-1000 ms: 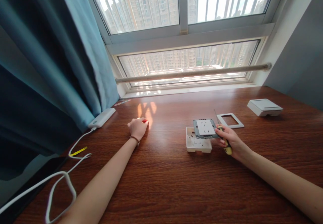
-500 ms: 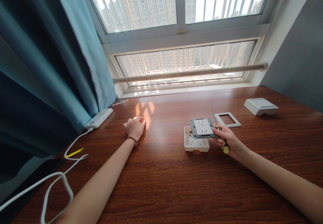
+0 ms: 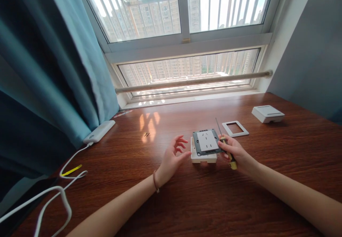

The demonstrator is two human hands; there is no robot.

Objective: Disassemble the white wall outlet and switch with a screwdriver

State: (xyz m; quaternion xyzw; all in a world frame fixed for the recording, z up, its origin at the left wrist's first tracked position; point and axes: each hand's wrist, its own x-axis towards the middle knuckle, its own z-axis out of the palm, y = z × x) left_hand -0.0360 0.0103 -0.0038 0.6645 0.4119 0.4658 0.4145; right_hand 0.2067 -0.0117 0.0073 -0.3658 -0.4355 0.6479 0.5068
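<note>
My right hand grips a wall socket panel, white with slots and a grey frame, by its right edge. The same hand holds a screwdriver with a yellow and black handle, its thin shaft pointing up and away. Below the panel sits a white mounting box, partly covered by it. My left hand is open beside the box's left side, fingers curved and apart, with nothing in it. Two small dark screws lie on the table in a patch of sunlight.
A white cover frame lies behind my right hand. Farther right stands a white box-shaped unit. At left are a white power strip, its looping white cable and a yellow strip by the blue curtain.
My left hand has moved right from the sunlit patch to the mounting box and opened, uncovering the screws. My right hand still holds the socket panel and screwdriver; the camera view has shifted slightly.
</note>
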